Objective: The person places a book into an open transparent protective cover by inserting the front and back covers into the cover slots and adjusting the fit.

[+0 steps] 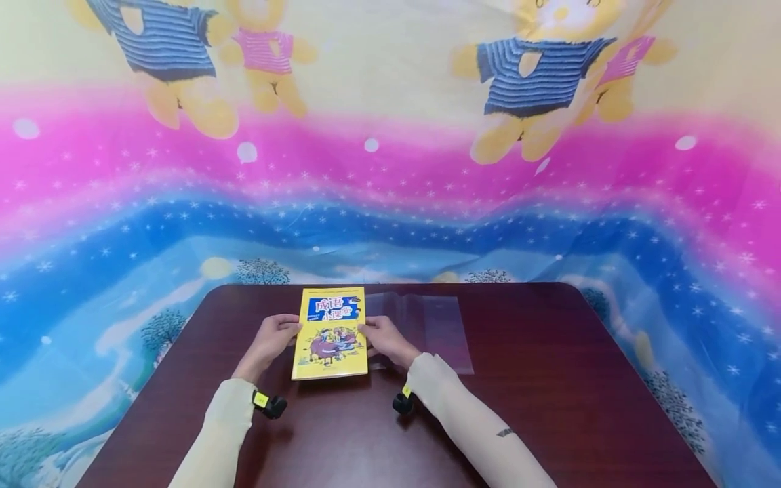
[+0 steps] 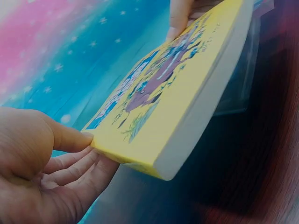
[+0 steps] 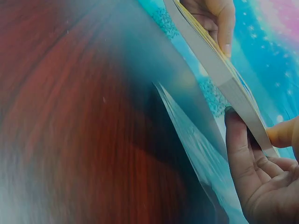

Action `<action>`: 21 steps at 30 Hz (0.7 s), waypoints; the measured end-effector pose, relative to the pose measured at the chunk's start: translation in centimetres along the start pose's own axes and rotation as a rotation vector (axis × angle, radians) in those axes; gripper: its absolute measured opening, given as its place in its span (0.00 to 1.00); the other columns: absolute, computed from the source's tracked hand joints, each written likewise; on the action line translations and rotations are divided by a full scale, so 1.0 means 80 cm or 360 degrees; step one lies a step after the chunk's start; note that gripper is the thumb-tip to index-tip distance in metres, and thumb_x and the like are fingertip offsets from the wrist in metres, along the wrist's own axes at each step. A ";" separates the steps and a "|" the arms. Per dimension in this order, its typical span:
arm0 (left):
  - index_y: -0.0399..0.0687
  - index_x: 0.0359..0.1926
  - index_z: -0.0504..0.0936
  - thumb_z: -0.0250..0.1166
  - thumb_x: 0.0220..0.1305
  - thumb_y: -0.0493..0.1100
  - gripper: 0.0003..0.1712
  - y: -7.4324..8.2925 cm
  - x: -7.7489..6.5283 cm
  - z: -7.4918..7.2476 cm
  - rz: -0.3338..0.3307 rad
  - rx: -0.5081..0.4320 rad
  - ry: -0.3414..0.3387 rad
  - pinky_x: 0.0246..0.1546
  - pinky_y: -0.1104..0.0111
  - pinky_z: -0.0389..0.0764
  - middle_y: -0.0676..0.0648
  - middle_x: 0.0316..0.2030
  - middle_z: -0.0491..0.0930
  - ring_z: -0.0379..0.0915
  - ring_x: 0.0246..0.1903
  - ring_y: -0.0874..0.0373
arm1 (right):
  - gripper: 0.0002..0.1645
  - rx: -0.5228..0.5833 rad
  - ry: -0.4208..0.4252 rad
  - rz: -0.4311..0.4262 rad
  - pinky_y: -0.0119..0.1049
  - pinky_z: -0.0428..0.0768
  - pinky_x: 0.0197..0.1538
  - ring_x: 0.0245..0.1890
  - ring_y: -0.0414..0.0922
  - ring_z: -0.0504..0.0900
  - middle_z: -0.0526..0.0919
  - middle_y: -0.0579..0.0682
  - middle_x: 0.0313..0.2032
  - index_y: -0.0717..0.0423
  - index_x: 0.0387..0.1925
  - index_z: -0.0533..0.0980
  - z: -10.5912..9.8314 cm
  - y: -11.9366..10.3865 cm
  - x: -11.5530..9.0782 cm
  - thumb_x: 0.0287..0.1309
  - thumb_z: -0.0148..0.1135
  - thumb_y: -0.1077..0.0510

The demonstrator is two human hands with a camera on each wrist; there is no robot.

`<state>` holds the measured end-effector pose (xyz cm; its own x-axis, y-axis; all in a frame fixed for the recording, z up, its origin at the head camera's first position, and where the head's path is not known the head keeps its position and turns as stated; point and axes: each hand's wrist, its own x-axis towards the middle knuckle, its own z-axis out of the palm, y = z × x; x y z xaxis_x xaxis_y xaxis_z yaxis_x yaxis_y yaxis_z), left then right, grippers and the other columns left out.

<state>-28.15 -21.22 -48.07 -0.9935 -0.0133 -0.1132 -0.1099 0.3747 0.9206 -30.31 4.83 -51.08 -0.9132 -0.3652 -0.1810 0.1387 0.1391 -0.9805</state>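
Note:
A yellow paperback book with a blue title patch and a cartoon picture is held above the table, its cover facing up. My left hand grips its left edge, thumb on the cover and fingers beneath, as the left wrist view shows. On the opposite edge my right hand pinches the book the same way, thumb on top and fingers under the pages. Behind the right hand, a clear plastic book cover lies on the table; its edge shows in the right wrist view.
The dark reddish-brown table has rounded far corners and a glossy top. Beyond its far edge hangs a cloth backdrop printed with bears and snowflakes. A small black camera is strapped to each wrist.

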 end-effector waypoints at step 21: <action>0.28 0.64 0.71 0.56 0.76 0.37 0.22 0.026 0.015 0.075 0.0043 -0.0085 -0.0053 0.56 0.51 0.81 0.30 0.56 0.79 0.82 0.53 0.42 | 0.26 -0.0086 0.0171 -0.0019 0.43 0.88 0.38 0.37 0.49 0.89 0.87 0.57 0.43 0.61 0.69 0.71 -0.080 0.006 -0.021 0.77 0.52 0.52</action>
<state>-29.41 -14.91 -48.51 -0.9946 0.0275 -0.0997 -0.0855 0.3242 0.9421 -31.20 11.43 -50.80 -0.9508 -0.2667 -0.1575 0.1095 0.1861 -0.9764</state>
